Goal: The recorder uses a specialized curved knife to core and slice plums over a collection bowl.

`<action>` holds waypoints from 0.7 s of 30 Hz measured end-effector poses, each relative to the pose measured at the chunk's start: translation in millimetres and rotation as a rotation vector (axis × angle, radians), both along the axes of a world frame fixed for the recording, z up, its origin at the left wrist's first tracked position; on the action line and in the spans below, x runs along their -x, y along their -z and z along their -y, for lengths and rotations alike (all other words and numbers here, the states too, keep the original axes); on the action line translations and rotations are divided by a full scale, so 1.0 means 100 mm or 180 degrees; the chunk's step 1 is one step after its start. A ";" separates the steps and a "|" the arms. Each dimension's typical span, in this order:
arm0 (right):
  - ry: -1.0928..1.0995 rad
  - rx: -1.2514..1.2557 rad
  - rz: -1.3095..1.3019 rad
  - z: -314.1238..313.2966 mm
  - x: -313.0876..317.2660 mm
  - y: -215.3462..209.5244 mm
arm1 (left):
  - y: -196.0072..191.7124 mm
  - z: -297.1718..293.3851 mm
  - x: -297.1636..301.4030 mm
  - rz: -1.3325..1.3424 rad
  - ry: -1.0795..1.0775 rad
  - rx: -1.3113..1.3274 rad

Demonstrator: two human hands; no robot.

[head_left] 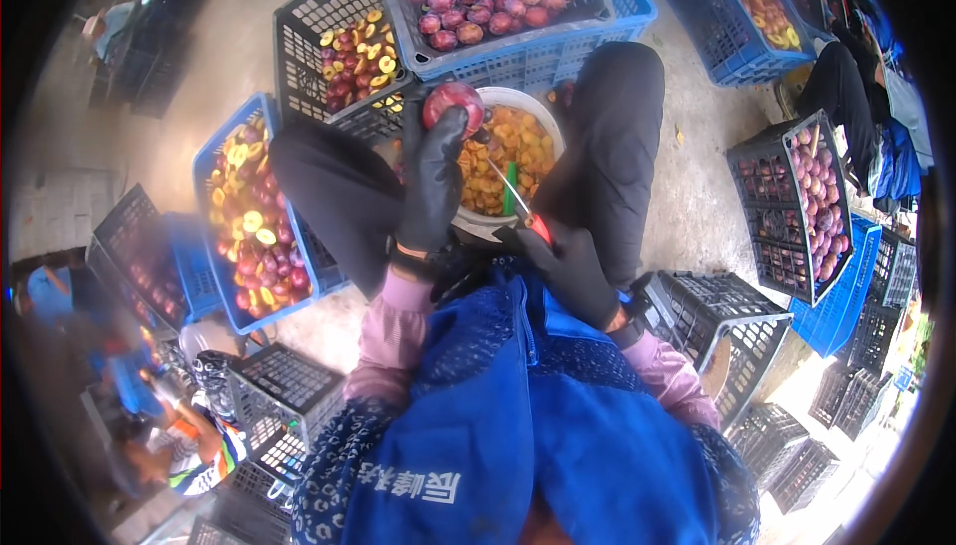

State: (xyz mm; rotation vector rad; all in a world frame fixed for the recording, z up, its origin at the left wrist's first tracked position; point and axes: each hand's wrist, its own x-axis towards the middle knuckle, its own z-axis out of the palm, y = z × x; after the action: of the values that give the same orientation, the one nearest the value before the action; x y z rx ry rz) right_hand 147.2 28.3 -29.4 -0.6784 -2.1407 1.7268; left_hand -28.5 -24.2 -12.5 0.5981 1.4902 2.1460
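Plum is sitting between the fingers of the gloved left hand, which are pinching its sides near a white bucket. Right hand is gripping a red-handled knife, fingers curling round the handle.

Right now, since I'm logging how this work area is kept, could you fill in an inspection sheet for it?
Surface: pale floor, crates standing on it.
Job's things: red plum; red-handled knife; white tub of orange-yellow pieces, between the knees.
Clutter: blue crate of whole and cut fruit at left; black crates at lower left.
Hands: both black-gloved; left hand holds the plum, right hand the knife, its blade over the tub.
Cables: nothing seen.
Surroundings: another person at lower left; far edges blurred.
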 end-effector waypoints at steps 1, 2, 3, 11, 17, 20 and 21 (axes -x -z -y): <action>0.0101 -0.0299 -0.0028 0.01 -0.07 0.00 | -0.05 0.04 0.06 0.0206 0.0153 -0.0060; 0.0199 -0.0595 -0.0060 -0.02 -0.12 0.00 | -0.08 0.06 0.09 0.0410 0.0302 -0.0119; 0.0025 -0.1056 -0.0132 -0.11 -0.14 0.00 | -0.09 0.10 0.06 0.0416 0.0500 -0.0034; 0.0349 -0.1439 -0.0912 -0.29 0.59 -0.24 | -0.04 0.12 -0.20 0.0072 0.0462 0.0035; -0.0326 -0.2570 -0.1190 -0.30 0.76 -0.43 | -0.18 0.29 -0.12 0.0165 0.0181 0.0209; -0.0644 -0.2340 -0.1399 -0.30 0.94 -0.58 | -0.29 0.42 0.01 -0.0282 -0.0070 0.0523; -0.0677 -0.2291 -0.1427 -0.25 1.01 -0.60 | -0.32 0.47 0.07 -0.1028 -0.0434 0.0750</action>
State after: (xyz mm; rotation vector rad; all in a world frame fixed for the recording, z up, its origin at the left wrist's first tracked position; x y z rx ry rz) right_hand 46.1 53.0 30.7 0.1232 -2.3041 0.9260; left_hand -35.9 -71.4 19.1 0.8056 1.9746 1.9977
